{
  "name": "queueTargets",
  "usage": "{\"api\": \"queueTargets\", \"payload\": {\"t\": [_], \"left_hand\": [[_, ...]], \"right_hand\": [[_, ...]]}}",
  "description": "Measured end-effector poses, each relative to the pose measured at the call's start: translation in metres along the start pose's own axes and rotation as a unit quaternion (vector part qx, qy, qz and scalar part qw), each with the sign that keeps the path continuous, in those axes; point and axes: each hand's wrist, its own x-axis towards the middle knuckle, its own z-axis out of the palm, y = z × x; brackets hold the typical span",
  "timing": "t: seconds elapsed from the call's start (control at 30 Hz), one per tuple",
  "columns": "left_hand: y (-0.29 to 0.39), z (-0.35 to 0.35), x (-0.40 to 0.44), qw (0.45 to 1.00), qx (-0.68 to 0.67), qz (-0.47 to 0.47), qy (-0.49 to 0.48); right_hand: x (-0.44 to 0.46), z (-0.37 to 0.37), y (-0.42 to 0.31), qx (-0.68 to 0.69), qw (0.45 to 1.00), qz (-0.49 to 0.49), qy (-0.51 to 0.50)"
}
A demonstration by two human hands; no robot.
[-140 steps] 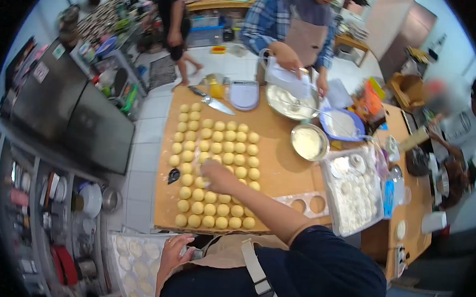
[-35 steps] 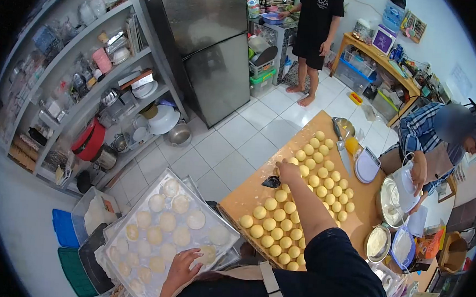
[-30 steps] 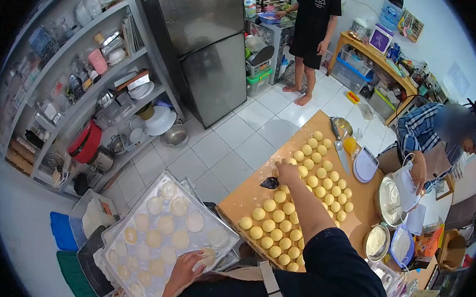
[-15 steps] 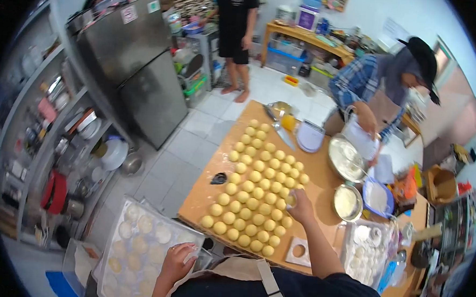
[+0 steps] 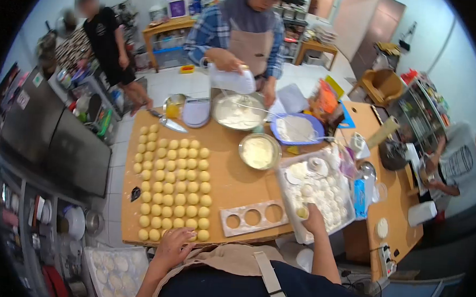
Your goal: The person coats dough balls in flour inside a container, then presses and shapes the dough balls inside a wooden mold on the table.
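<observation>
My right hand (image 5: 315, 221) is over the near left part of a white plastic tray (image 5: 341, 225). Its fingers are closed on a yellow dough ball (image 5: 302, 212). Floury white lumps (image 5: 330, 193) fill much of this tray. Rows of yellow dough balls (image 5: 180, 187) cover the left part of the wooden table (image 5: 225, 183). At the table's front edge, by the nearest row, my left hand (image 5: 174, 246) hangs with fingers apart and holds nothing. A floury board with three round holes (image 5: 253, 218) lies between the balls and the tray.
Across the table a person in an apron (image 5: 249, 44) holds a hand mixer (image 5: 231, 79) in a metal bowl (image 5: 239, 112). A knife (image 5: 170, 123), a scale (image 5: 197, 112), a cream-filled bowl (image 5: 259, 152) and a blue basin (image 5: 320, 128) lie nearby. Another tray (image 5: 116, 271) is at lower left.
My right hand has moved right from the rows of dough balls to the white tray. The view has turned right, and my left hand now shows beside the table's front edge.
</observation>
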Motion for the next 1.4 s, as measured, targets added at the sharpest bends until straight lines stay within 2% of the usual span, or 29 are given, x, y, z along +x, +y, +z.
{"api": "queueTargets", "payload": {"t": [0.03,0.13,0.23,0.27,0.37,0.47,0.57,0.6,0.73,0.83,0.87,0.97,1.07,1.17,1.27,1.37,1.4], "left_hand": [[0.008,0.009,0.008,1.000,-0.004,0.011,-0.014],[0.030,0.033,0.028,0.999,-0.006,0.031,-0.040],[0.050,0.058,0.045,0.998,-0.014,0.038,-0.049],[0.055,0.066,0.049,0.998,-0.025,0.036,-0.049],[0.070,0.079,0.055,0.998,-0.030,0.053,-0.037],[0.083,0.085,0.054,0.998,-0.012,0.047,-0.028],[0.094,0.089,0.052,0.999,-0.006,0.033,-0.026],[0.097,0.091,0.050,0.999,-0.008,0.031,-0.025],[0.102,0.098,0.046,0.999,-0.008,0.038,-0.020],[0.106,0.101,0.041,1.000,0.007,0.029,-0.010],[0.108,0.101,0.040,1.000,0.013,0.024,-0.010],[0.106,0.104,0.037,0.999,0.006,0.015,-0.028],[0.106,0.106,0.040,1.000,-0.003,0.026,-0.017],[0.109,0.110,0.041,0.999,-0.003,0.034,-0.016],[0.116,0.110,0.048,0.999,0.001,0.038,-0.019],[0.119,0.108,0.050,0.999,0.000,0.038,-0.022],[0.120,0.108,0.050,0.999,-0.002,0.039,-0.023]], "right_hand": [[-0.009,0.003,0.010,-0.034,0.999,-0.032,0.023],[-0.024,-0.009,0.015,-0.046,0.994,0.036,-0.094],[-0.030,-0.011,0.018,-0.102,0.984,0.072,-0.129],[-0.031,0.000,0.028,-0.100,0.990,0.058,-0.079],[-0.016,0.019,0.061,-0.063,0.992,0.056,-0.089],[-0.003,-0.020,0.060,0.033,0.990,0.043,-0.133],[0.010,-0.036,0.067,0.243,0.964,-0.003,-0.107],[0.016,-0.029,0.071,0.303,0.947,0.016,-0.104],[0.025,-0.007,0.078,0.077,0.978,-0.170,-0.095],[0.008,-0.020,0.050,-0.104,0.972,-0.175,-0.115],[0.008,-0.011,0.055,-0.137,0.969,-0.187,-0.085],[0.009,-0.009,0.064,-0.126,0.977,-0.145,-0.095],[0.027,-0.023,0.076,-0.067,0.962,-0.117,-0.240],[0.041,-0.042,0.058,-0.108,0.925,-0.087,-0.354],[0.055,-0.012,0.068,-0.091,0.923,-0.141,-0.347],[0.070,0.036,0.105,-0.046,0.949,-0.222,-0.218],[0.069,0.031,0.102,-0.046,0.957,-0.198,-0.208]]}}
